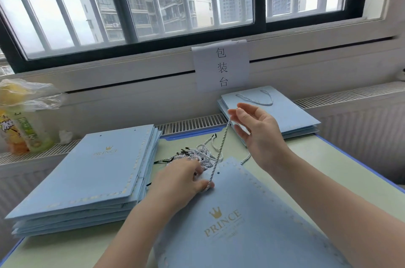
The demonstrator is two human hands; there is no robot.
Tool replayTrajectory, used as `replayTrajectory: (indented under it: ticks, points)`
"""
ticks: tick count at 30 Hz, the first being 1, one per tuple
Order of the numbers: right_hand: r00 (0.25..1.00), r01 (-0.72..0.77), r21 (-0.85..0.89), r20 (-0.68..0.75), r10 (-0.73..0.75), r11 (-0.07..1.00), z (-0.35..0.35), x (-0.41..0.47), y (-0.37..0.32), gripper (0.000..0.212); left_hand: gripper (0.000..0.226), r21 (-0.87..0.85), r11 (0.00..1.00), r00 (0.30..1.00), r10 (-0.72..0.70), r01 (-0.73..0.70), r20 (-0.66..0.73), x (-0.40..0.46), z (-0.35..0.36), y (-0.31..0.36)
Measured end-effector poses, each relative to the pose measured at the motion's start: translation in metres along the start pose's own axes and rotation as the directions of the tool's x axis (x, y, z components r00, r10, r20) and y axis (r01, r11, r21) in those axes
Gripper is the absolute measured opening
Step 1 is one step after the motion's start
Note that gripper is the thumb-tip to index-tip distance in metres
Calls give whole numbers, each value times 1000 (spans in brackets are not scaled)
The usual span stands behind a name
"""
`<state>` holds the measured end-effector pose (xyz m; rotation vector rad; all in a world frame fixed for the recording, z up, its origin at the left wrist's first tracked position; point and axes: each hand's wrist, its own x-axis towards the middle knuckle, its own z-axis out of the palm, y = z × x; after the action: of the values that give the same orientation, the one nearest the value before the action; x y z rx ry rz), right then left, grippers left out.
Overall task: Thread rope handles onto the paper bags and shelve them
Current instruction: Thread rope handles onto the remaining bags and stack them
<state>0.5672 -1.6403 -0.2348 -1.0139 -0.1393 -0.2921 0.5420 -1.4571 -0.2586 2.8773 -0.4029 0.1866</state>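
Left hand [186, 180] pins bag [241, 219] flat, pinching rope [221, 147] at hole | right hand [256, 127] grip lightly pinches rope end, fingers spread, drawing slack taut | worktop [328, 158]

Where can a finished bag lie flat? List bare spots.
Bare green table right of the right hand, before the finished stack. Another strip near the unthreaded stack. Crowded: rope pile between stacks.
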Motion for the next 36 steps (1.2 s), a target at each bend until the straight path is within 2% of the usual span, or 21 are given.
replayTrajectory:
  ticks: [4,6,8,10,13,16,18,22,25,28,33,36]
  points:
    - [998,27,-96,67,-21,995,0,0,4,32,29,-70,997,999,10,-13,-52,2,1,1]
    - [995,84,-233,68,-70,969,0,0,8,27,26,-143,990,997,-26,14,-79,2,1,1]
    - [989,144,-382,87,-119,913,-2,-1,10,13,23,-223,974,993,-51,27,-105,2,0,0]
    - [981,187,-454,128,-144,871,0,-4,10,14,20,-251,968,984,-55,11,-168,-1,-4,2]
    - [970,239,-542,179,-167,806,2,-5,10,27,25,-151,988,960,-18,-26,-281,-6,-6,10]
    - [964,252,-619,229,-137,744,4,-6,14,40,29,-66,997,948,10,-33,-318,-8,-3,17]
    - [960,251,-612,257,-112,750,5,-8,16,40,29,-82,997,954,-15,-10,-301,-7,-3,18]
    - [944,285,-586,309,-116,758,8,-11,15,24,35,-116,992,949,-73,39,-305,-7,-10,18]
    - [954,278,-532,254,-162,800,8,-8,10,11,32,-148,988,961,-82,43,-264,-9,-17,19]
    - [963,259,-549,215,-165,795,4,-6,5,11,24,-263,964,978,-100,50,-181,-7,-21,13]
    - [931,236,-642,365,21,730,3,-9,9,9,19,-384,921,996,-81,63,-32,0,-23,4]
    - [880,303,-701,466,93,645,10,-16,15,10,18,-483,870,995,-84,101,57,2,-22,1]
